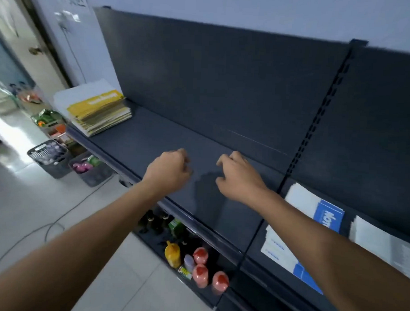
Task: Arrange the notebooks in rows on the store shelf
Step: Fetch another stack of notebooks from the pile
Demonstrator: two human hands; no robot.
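Now both hands, left hand [168,171] and right hand [239,177], loosely curled, empty, above bare shelf [153,139]; yellow notebooks [101,112] far left.

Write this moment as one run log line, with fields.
left hand: empty, curled | right hand: empty, curled | both over bare shelf | yellow notebooks: stacked at shelf's left end | rows: not begun

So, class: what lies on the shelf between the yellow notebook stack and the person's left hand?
Nothing. In the head view, the dark shelf is bare between the yellow notebook stack and the left hand, which holds nothing.
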